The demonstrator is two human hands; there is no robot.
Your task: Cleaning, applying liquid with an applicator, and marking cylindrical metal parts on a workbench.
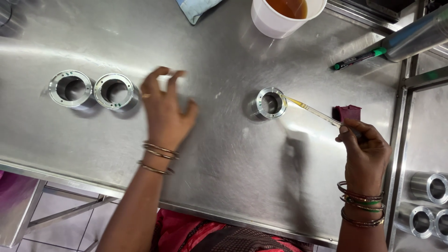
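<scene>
Over a steel tabletop (224, 158), seen from the head camera, the right hand (366, 151) pinches a thin clear dropper (311, 110) filled with amber liquid. Its tip rests on the rim of a lone metal ring (270, 102) standing near the middle of the tabletop. The left hand (165, 114) hovers with fingers spread wide and holds nothing; it is blurred, just right of two more metal rings (92, 89) that stand side by side, touching. A white cup (280, 16) of amber liquid sits at the far edge, well apart from the lone ring. A small dark red block (347, 112) lies just beyond the right hand, and a green pen (360, 58) lies farther back.
</scene>
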